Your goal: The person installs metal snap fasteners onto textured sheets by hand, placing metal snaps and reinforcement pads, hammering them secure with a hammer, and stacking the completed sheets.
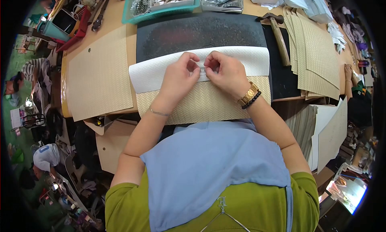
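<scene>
A beige woven-pattern sheet (209, 105) lies in front of me, its far part folded over so that a white side (148, 75) shows. At the fold's edge, near the middle, my left hand (181, 75) has its thumb and forefinger curled together. My right hand (227, 71) is curled in the same way just beside it, with a small gap between the two. Whatever lies between the fingertips is too small to make out. Beneath the sheet's far edge is a dark worn board (193, 33).
A hammer (279, 43) rests right of the board. Stacked woven sheets (317, 51) lie farther right, another sheet (98, 71) at left. A teal tray (130, 15) and a box of metal parts (221, 1) stand behind. Other people (46, 156) are at left and far right.
</scene>
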Tool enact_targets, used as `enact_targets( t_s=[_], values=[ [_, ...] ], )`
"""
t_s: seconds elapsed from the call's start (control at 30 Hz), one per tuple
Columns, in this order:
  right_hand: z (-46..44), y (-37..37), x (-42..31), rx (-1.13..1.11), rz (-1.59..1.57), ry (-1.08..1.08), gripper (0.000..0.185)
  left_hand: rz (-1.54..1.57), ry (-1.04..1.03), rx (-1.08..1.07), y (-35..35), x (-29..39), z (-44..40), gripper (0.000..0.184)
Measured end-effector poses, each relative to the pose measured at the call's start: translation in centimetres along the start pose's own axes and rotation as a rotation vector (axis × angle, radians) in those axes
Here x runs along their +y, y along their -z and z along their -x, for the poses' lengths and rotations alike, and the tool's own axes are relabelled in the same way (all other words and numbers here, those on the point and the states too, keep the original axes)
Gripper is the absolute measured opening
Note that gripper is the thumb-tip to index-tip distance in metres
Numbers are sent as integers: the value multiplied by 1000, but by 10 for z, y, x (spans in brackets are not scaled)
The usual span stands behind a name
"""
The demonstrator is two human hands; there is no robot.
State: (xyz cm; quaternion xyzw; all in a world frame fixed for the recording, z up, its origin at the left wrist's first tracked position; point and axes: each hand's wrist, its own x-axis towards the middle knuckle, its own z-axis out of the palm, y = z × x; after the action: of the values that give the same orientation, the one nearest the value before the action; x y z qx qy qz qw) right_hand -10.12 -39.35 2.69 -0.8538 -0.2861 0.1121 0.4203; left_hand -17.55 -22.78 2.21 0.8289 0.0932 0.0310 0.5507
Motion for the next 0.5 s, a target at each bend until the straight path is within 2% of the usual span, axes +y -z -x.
enact_targets(
  t_s=[0.1,0.17,0.2,0.23,0.37,0.4,0.5],
  values=[
    [0,0,4,-13,105,97,7,-284,-226,84,-5,-9,-1,20],
    [-2,5,8,-15,310,223,6,-224,-274,96,-5,-11,1,16],
    [-10,14,7,10,289,223,6,-193,-298,104,-3,-9,2,15],
    [-16,23,7,28,265,222,6,-164,-245,69,-1,-5,3,7],
    [-75,70,18,175,213,208,12,-183,-290,58,-3,-10,2,8],
    [-94,80,20,192,289,148,13,-185,-296,64,-4,-10,2,8],
    [-153,98,41,162,411,142,15,-203,-310,77,-5,-9,2,8]
  ],
)
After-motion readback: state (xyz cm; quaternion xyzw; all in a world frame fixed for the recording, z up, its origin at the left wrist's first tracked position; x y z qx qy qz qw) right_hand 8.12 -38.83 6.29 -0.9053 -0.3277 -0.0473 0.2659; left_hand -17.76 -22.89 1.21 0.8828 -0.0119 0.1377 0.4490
